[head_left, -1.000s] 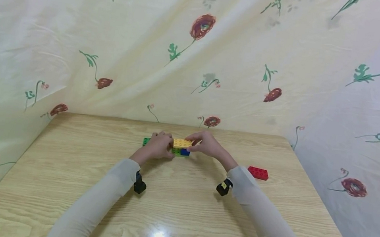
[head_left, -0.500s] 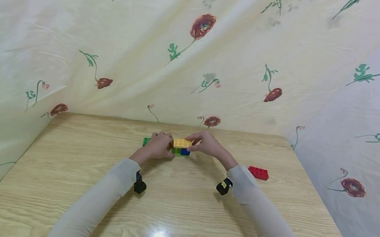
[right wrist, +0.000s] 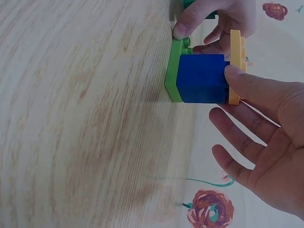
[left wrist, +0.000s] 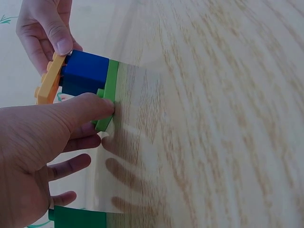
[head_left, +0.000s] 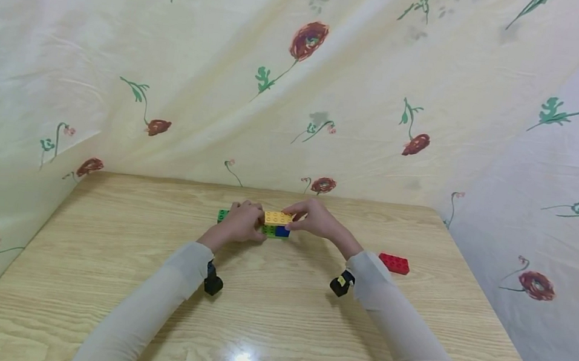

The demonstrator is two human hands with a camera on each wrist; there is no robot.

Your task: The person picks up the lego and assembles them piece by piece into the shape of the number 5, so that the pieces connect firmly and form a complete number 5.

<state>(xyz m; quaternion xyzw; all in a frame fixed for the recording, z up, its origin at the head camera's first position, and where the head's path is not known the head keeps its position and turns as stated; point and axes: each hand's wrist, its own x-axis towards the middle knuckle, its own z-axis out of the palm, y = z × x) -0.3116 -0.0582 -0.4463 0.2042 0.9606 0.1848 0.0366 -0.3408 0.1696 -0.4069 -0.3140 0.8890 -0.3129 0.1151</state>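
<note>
A yellow-orange toy plate (head_left: 276,219) sits at the top of a small stack, over a blue brick (right wrist: 202,78) on a light green plate (left wrist: 112,78). Blue studs show in the gap below the yellow-orange plate, so it is not flush with the brick. My right hand (head_left: 315,220) pinches that top plate by its right end, thumb in front. My left hand (head_left: 242,223) pinches the left end of the light green plate against the table, its other fingers spread behind. Beside the left hand's outer side lies a dark green brick (left wrist: 80,218), partly hidden in the head view.
A red brick (head_left: 394,264) lies on the wooden table (head_left: 270,324) to the right, just beyond the right sleeve. A flowered cloth (head_left: 216,73) hangs behind the table's far edge and along its sides. Each wrist carries a black camera.
</note>
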